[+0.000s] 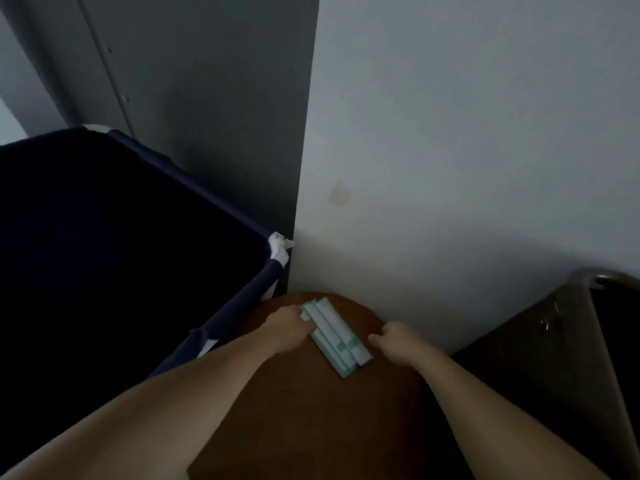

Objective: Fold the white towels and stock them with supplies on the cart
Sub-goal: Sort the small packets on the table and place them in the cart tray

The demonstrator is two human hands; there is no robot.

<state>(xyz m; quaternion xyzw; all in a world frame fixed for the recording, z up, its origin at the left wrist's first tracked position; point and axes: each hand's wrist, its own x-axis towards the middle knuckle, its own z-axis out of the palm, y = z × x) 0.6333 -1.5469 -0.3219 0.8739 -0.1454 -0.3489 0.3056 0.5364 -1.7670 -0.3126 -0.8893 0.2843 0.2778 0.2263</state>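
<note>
A bundle of long white-and-teal supply packets (pixel 335 336) lies slantwise on a round brown wooden table (pixel 311 410) against the wall. My left hand (pixel 288 325) grips the bundle's upper left end, fingers curled over its edge. My right hand (pixel 394 339) hovers just right of the bundle with fingers loosely curled, holding nothing. No towels are in view.
A dark navy fabric bin with white corner joints (pixel 277 247) stands to the left, hard against the table. A grey door or panel (pixel 207 116) rises behind it. A white wall (pixel 467 133) is straight ahead. A dark wooden piece with a metal rail (pixel 595 275) sits at the right.
</note>
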